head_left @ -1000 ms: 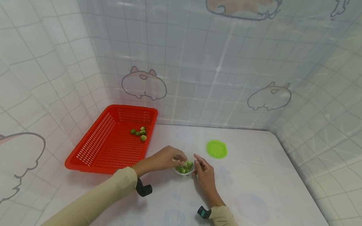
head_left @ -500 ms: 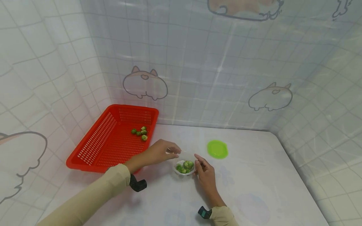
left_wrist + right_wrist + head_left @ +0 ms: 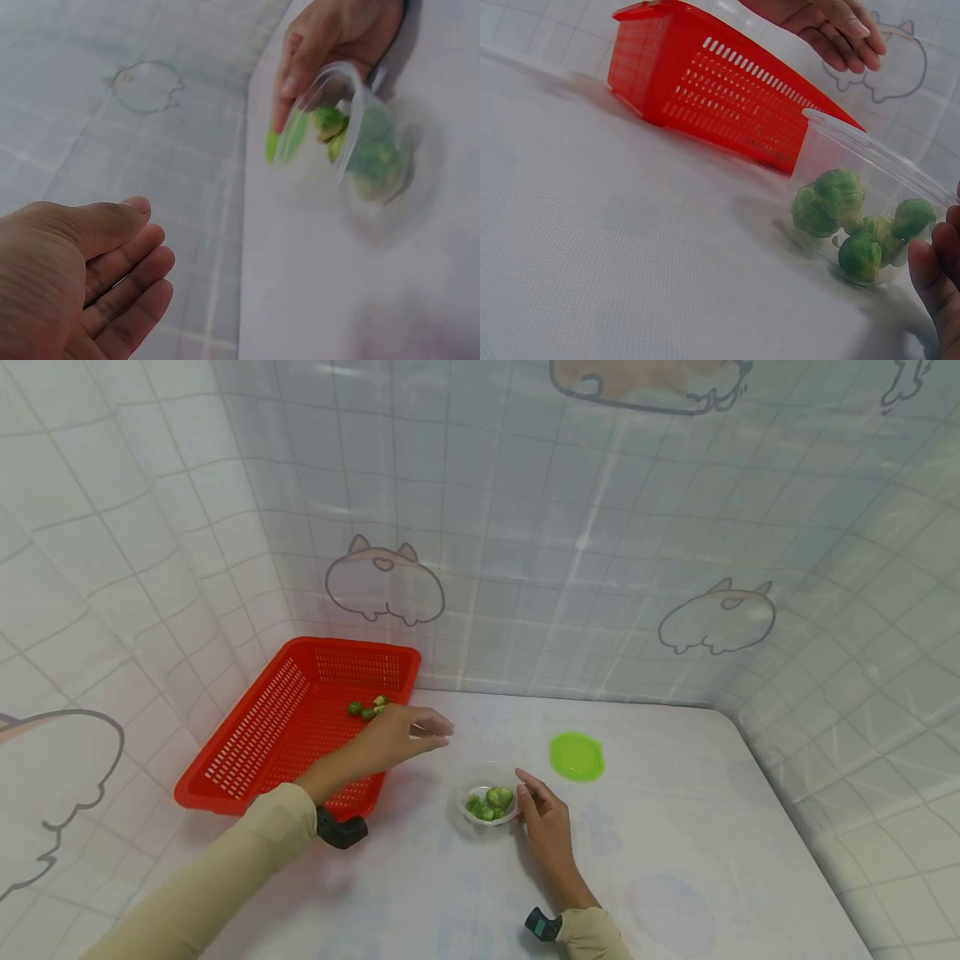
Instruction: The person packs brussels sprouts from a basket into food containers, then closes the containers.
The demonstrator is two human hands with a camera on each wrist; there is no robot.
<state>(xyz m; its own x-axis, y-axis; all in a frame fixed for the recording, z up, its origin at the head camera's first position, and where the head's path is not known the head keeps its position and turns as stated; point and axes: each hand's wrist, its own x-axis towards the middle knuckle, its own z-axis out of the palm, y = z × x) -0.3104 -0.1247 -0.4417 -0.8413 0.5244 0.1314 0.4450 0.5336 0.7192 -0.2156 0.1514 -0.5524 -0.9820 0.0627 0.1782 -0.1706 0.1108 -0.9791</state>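
A clear plastic tub (image 3: pixel 467 812) stands on the white table with several Brussels sprouts (image 3: pixel 860 255) inside. My right hand (image 3: pixel 546 820) holds the tub at its right side, thumb and fingers against the wall near the rim. My left hand (image 3: pixel 396 733) hovers at the right edge of the red basket (image 3: pixel 300 752), left of the tub. In the left wrist view the left hand (image 3: pixel 82 277) has loosely bent fingers and holds nothing. Several more sprouts (image 3: pixel 356 708) lie in the basket's far right part, some hidden behind the left hand.
A bright green lid (image 3: pixel 577 757) lies flat on the table (image 3: pixel 675 827), behind and right of the tub. Gridded sheets with cartoon drawings (image 3: pixel 384 585) hang at the back and both sides. The basket's perforated right wall (image 3: pixel 735 97) faces the tub.
My left hand has moved from over the sprouts in the tub, leftward and back toward the red basket. The right hand and the tub stay where they were.
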